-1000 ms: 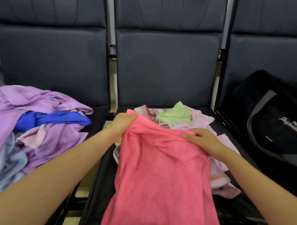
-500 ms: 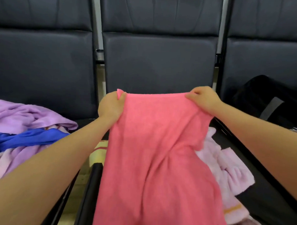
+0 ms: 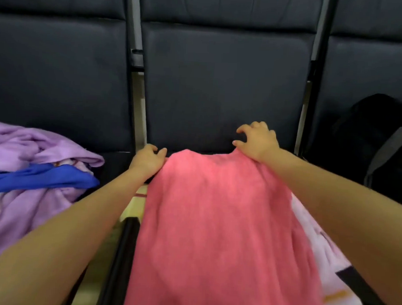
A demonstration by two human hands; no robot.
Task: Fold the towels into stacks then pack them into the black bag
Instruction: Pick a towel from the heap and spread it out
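Across the row of dark padded seats [image 3: 223, 84] the work is laid out from left to right: a heap of unfolded laundry, the towel in hand, and the black bag [image 3: 384, 146] on the right-hand seat, well apart from the hands and only partly in view at the frame's edge. The pink towel [image 3: 215, 222] is the biggest thing in front, spread lengthwise over the middle seat and running toward the person, covering a pale pink towel [image 3: 316, 240] that shows along its right side. On the left seat the purple towel [image 3: 21, 190] lies crumpled with a blue cloth [image 3: 40, 180] bunched across it.

The left hand [image 3: 146, 160] grips the towel's far left corner, fingers curled over the edge. The right hand [image 3: 258, 141] sits at the far right corner with its fingers spread and arched; the heel rests on the cloth, and the motion blur leaves it unclear whether anything is pinched beneath.

Judging by the layout, this is the spreading stage of a fold. To do it well, both far corners should be pulled level and taut, the wrinkles smoothed toward the near end, and the edges matched before folding, so the stack packs flat.
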